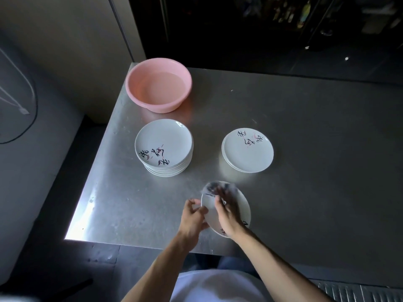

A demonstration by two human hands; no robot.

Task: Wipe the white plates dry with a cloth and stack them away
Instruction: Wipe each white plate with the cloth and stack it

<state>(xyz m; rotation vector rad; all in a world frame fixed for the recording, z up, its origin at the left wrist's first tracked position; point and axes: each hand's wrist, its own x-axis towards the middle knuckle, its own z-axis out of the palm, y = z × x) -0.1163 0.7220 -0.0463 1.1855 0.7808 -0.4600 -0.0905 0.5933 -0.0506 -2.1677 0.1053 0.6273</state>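
I hold one white plate (243, 205) tilted above the near part of the steel table (305, 171). My left hand (194, 219) grips its left rim. My right hand (226, 212) lies on the plate's face and presses a blurred greyish cloth (214, 186) against the upper part. A tall stack of white plates (164, 147) with black and pink brush marks stands left of centre. A lower stack of the same plates (248, 150) stands to its right.
A pink plastic basin (158, 83) holding water sits at the table's far left corner. The table's left edge (91, 182) and near edge drop to a dark floor. A dark glass cabinet stands behind the table. A metal grate (353, 290) lies at the bottom right.
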